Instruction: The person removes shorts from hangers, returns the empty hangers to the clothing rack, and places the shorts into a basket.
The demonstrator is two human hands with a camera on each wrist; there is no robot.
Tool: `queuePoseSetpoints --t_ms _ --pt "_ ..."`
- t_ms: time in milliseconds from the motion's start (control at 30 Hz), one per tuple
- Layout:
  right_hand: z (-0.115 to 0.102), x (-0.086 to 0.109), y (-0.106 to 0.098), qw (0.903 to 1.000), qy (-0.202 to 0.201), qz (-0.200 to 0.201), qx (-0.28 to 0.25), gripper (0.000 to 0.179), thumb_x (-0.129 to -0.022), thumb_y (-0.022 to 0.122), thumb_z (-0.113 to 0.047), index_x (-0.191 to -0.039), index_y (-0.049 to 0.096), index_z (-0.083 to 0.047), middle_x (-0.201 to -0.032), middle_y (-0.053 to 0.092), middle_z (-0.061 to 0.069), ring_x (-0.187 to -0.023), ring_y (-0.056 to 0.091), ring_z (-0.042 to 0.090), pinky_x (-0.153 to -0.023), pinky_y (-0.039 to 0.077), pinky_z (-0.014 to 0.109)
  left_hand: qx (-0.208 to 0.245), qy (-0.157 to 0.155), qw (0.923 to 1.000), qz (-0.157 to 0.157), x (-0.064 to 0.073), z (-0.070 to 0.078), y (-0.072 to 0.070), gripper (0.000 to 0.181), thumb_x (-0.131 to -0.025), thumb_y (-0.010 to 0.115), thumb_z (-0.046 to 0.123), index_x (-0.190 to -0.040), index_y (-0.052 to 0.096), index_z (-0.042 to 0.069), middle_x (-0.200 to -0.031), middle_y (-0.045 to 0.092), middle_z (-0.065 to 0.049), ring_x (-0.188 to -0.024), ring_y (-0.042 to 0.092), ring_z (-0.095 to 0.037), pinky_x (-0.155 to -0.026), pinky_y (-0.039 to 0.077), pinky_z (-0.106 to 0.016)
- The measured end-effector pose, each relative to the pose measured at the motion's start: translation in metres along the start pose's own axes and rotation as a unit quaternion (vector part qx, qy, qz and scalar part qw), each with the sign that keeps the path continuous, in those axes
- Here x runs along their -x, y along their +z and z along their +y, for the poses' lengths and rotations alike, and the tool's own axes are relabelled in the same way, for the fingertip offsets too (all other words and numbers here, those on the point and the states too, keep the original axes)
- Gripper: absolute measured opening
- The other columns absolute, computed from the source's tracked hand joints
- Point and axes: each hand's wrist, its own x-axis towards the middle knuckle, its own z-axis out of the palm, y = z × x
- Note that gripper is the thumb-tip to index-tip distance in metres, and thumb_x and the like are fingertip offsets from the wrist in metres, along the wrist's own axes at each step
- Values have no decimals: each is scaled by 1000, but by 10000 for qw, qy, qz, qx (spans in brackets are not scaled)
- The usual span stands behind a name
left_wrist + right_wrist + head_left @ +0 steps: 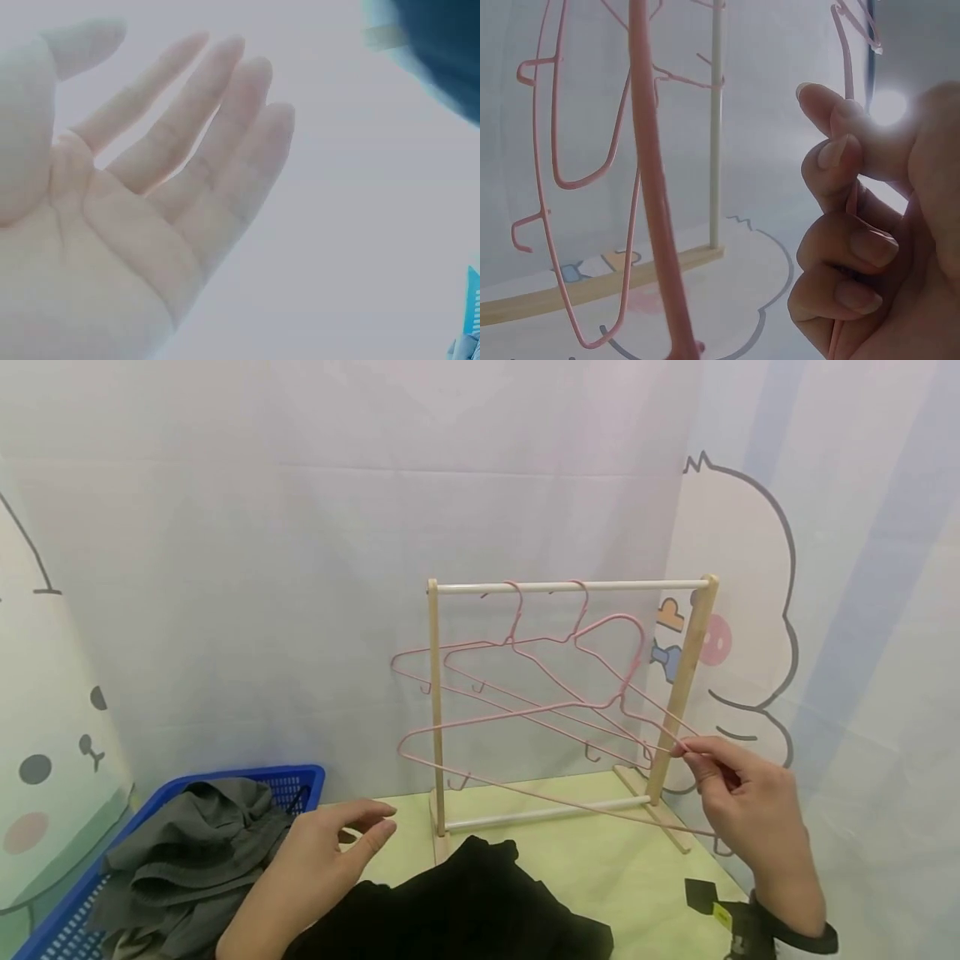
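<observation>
My right hand (753,806) pinches a pink wire hanger (525,712) at its right shoulder end, in front of the rack. The hanger is tilted, its hook curving up at the upper middle and its long lower bar sloping down to the right. In the right wrist view, curled fingers (847,247) wrap around the pink wire. My left hand (315,860) holds nothing; the left wrist view shows its palm and spread fingers (180,135). Close by it, a black garment (480,902) lies bunched on the table at the front.
Two more pink hangers, one at the left (517,614) and one at the right (583,610), hang from the rack's white top bar (637,585). A blue basket (247,771) with a grey garment (202,827) stands at the left. The tabletop (600,852) is pale yellow-green.
</observation>
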Motion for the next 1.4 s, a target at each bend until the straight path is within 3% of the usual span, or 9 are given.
queuePoseSetpoints --t_ms 133,367,600,733,833,1000,1133,1233,1400 --pt "1 0 -1 9999 -87 -42 45 25 -89 73 9 -101 81 -11 -75 63 -15 -48 32 -3 -41 27 19 17 1 10000 86 1 -1 -3 16 -102 69 32 -116 76 30 -107 74 12 -102 68 -10 -90 59 -39" --pt "3 3 -8 9997 176 -142 4 24 -91 72 6 -105 81 -12 -80 61 -26 -45 33 -2 -39 27 20 21 65 9997 218 1 -2 0 16 -102 68 30 -116 76 26 -106 74 9 -99 69 -11 -87 60 -37" --pt "2 6 -26 9982 482 -131 334 19 -95 71 0 -107 80 -13 -64 55 -13 -46 33 0 -40 24 23 126 88 9986 498 -13 2 15 25 -104 65 26 -128 72 20 -103 75 5 -101 70 -17 -84 60 -35" --pt "0 3 -36 9980 422 -79 468 20 -95 71 -1 -107 80 -14 -65 58 -14 -47 36 -2 -39 27 21 163 183 9972 713 -32 3 27 39 -105 63 26 -142 62 11 -112 76 -4 -107 70 -25 -88 60 -43" --pt "-3 -1 -47 9978 329 56 567 21 -93 72 1 -106 81 -14 -69 58 -25 -48 39 -6 -40 29 20 239 239 9948 962 -50 3 38 45 -105 63 25 -144 57 5 -119 74 -12 -110 70 -31 -91 59 -48" --pt "-4 -4 -71 9945 511 124 901 20 -95 71 -2 -109 81 -14 -76 51 -42 -53 43 -8 -44 30 18 530 76 9904 1273 -86 -2 67 57 -104 64 25 -151 46 -3 -137 63 -23 -124 62 -40 -99 53 -56" --pt "-1 -4 -89 9910 692 65 1144 19 -96 70 -5 -109 81 -15 -75 52 -44 -54 44 -9 -46 31 18 855 -81 9887 1228 -114 -9 89 69 -104 63 27 -158 33 -4 -152 49 -28 -136 51 -47 -105 48 -60" --pt "-1 -3 -100 9893 756 69 1248 19 -96 70 -5 -108 81 -15 -75 52 -47 -53 45 -9 -47 31 18 1016 -9 9885 1124 -131 -15 101 70 -106 61 24 -160 27 -4 -156 41 -30 -138 47 -51 -105 49 -61" --pt "-2 -2 -117 9861 793 73 1461 20 -96 69 -5 -111 80 -12 -83 50 -53 -56 47 -12 -50 32 16 1250 292 9860 1065 -149 -27 115 57 -110 51 15 -159 30 -5 -150 46 -34 -134 52 -50 -99 53 -61"
